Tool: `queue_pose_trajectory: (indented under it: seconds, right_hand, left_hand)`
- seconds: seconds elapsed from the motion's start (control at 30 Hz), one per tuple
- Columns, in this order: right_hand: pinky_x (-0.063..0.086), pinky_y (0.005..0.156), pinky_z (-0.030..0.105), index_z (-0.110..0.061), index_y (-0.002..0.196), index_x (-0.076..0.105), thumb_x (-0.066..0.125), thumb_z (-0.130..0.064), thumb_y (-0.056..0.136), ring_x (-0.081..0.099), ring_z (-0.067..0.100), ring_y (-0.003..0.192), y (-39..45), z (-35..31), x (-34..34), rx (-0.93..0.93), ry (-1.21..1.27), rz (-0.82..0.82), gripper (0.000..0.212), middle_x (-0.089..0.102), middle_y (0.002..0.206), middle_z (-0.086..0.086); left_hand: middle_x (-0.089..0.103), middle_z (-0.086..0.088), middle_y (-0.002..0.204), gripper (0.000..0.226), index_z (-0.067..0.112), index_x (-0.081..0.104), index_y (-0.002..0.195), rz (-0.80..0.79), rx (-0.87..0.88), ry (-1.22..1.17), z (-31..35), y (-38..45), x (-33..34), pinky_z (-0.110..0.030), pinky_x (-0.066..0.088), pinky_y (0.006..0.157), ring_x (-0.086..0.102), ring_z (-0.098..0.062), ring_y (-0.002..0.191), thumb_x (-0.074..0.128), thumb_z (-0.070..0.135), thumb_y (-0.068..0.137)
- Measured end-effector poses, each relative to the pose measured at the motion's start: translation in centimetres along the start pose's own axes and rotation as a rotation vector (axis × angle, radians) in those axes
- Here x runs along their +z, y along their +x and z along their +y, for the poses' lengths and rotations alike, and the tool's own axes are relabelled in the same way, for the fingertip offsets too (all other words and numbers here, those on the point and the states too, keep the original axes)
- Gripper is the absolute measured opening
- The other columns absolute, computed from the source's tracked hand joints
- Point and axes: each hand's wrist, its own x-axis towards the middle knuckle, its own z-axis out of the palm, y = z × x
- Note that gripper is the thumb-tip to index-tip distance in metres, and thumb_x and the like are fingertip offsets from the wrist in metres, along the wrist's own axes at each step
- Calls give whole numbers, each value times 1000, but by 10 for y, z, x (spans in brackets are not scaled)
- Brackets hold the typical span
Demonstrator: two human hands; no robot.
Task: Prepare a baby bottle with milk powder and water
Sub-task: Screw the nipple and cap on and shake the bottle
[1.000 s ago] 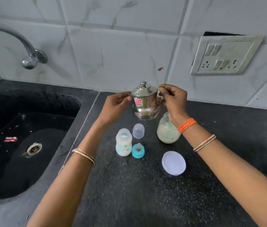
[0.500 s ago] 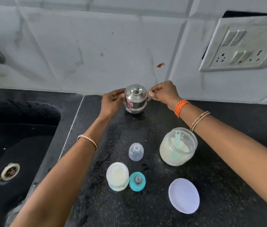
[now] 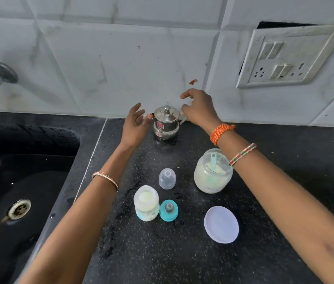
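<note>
Both hands hover open beside the steel pot [image 3: 165, 123] (lid on).

The black stone worktop [image 3: 182, 253] is flecked all over with pale speckles, and the sunken sink [image 3: 29, 181] beside it is the same black. The white wall tiles [image 3: 121, 58] carry faint grey marbled veins. A shiny silver steel pot with a lid [image 3: 165, 124] bears a pink-red label. The clear baby bottle [image 3: 146, 203] holds creamy white and has a turquoise printed base. The teat ring [image 3: 168, 210] is teal. The see-through round jar [image 3: 213, 171] holds cream powder and a mint-green scoop [image 3: 213, 162]. The flat round lid [image 3: 221, 224] is pale lilac-white. An orange thread band [image 3: 220, 133] circles the right wrist.
</note>
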Motion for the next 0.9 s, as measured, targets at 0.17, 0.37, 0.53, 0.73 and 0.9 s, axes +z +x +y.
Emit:
queue_pose_trajectory:
  seconds: [0.17, 0.37, 0.53, 0.73, 0.9]
  right_hand:
    - [50, 75, 16, -14, 96, 69, 53, 2, 83, 62, 10, 88, -91, -24, -5, -159, 263, 209, 26, 68, 101, 1]
    - [53, 80, 25, -10, 98, 69, 54, 4, 78, 62, 11, 86, -199, -1, 38, 52, 428, 114, 28, 69, 94, 2]
    - [45, 93, 34, -11, 115, 58, 65, -15, 77, 52, 24, 112, -248, 24, 69, 178, 232, 75, 39, 57, 121, 9]
    - [36, 96, 39, -8, 116, 56, 67, -30, 75, 42, 33, 116, -257, 36, 83, 92, -173, -74, 47, 51, 122, 13]
    - [45, 85, 31, -9, 100, 57, 72, -26, 76, 56, 23, 101, -258, 30, 74, 228, 214, 90, 33, 60, 106, 10]
  left_hand:
    - [57, -4, 127, 72, 17, 23, 146, 6, -19, -44, 8, -78, -13, -36, 42, 99, 52, -12, 117, 49, 46, 85]
    - [59, -6, 118, 62, 12, 40, 134, 77, -48, -274, -11, -162, -14, -30, 43, 86, 52, -18, 111, 40, 43, 80]
    - [55, 4, 126, 60, 22, 39, 133, 111, -58, -215, -28, -202, 0, -10, 47, 73, 58, -3, 109, 43, 50, 81]
    - [40, -2, 143, 75, 18, 27, 143, 51, 102, 82, -44, -227, 0, -25, 37, 103, 42, -9, 129, 48, 49, 78]
    - [34, -8, 148, 86, 14, 18, 147, 11, 191, 186, -42, -231, 1, -36, 31, 113, 36, -17, 135, 50, 30, 69]
